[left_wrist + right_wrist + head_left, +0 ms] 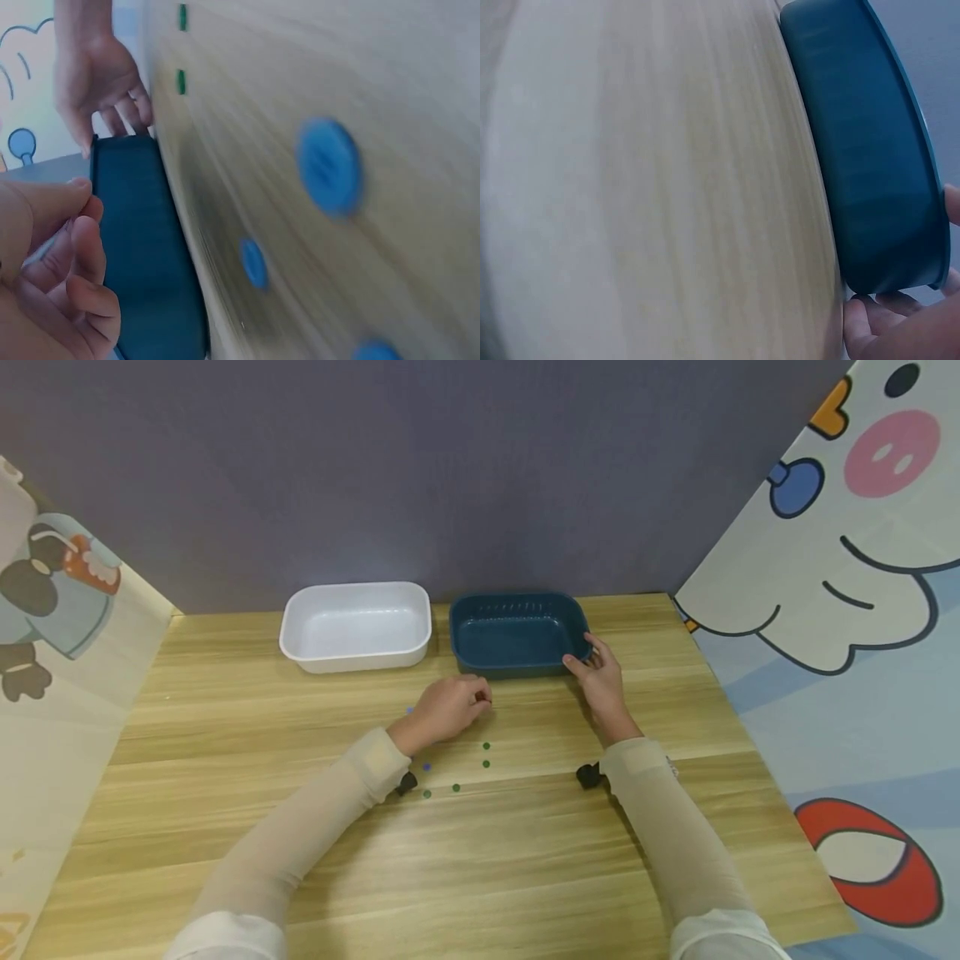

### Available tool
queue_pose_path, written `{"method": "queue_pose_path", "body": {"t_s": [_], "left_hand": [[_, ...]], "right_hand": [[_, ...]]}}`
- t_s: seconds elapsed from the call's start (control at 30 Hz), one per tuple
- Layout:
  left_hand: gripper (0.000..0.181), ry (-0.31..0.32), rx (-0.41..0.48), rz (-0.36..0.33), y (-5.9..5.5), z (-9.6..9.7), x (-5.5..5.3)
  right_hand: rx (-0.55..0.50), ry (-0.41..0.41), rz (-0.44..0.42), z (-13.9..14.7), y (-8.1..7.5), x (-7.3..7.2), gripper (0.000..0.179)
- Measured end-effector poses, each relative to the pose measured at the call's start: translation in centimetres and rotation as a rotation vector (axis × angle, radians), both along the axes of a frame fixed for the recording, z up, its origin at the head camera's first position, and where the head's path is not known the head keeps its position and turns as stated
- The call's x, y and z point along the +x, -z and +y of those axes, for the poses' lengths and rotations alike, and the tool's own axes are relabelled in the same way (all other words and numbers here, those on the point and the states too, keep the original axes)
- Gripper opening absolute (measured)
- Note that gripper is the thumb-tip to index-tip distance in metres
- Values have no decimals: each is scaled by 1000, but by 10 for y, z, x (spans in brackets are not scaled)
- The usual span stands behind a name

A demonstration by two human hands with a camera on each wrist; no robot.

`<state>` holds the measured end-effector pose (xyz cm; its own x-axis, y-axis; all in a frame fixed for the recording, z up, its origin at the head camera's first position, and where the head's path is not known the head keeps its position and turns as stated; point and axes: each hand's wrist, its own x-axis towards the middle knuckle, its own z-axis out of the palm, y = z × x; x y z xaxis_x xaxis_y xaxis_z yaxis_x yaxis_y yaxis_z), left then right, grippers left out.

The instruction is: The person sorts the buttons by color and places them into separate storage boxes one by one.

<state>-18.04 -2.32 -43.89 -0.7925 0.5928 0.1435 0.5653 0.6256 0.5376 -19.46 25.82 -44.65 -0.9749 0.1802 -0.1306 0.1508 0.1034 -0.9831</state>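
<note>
A dark teal plastic basket (517,647) stands at the back of the table. My right hand (602,692) holds its right end, with the thumb at the front rim and fingers around the corner. In front of the basket's left end, my left hand (447,706) is raised with fingers curled. Its thumb and index fingertips meet in the left wrist view; whether a small thing is pinched there is hidden. Blue buttons (330,166) and small green discs (486,764), likely also buttons, lie scattered on the table below the left hand.
Left of the teal basket stands a white basin (356,662), with no contents visible. A grey panel (450,477) rises behind both containers. Printed walls (847,710) flank the wooden table (525,868). Dark wrist-mounted pieces (589,776) show beside the sleeves.
</note>
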Motion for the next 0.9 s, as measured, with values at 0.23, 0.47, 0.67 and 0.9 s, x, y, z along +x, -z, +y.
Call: {"method": "queue_pose_path", "body": {"t_s": [0.23,0.47,0.67,0.9], "left_hand": [[4,-98,162,-127,-8,1,-4],[4,-113,190,-148,-7,1,-8],[5,-135,249,-157,-6,2,-13],[4,-168,257,-153,-9,4,-18]], "right_hand": [[28,19,21,5,18,-6,70],[21,10,11,5,16,-5,70],[10,-2,-16,0,-1,1,71],[17,3,-12,-6,-14,9,70]]}}
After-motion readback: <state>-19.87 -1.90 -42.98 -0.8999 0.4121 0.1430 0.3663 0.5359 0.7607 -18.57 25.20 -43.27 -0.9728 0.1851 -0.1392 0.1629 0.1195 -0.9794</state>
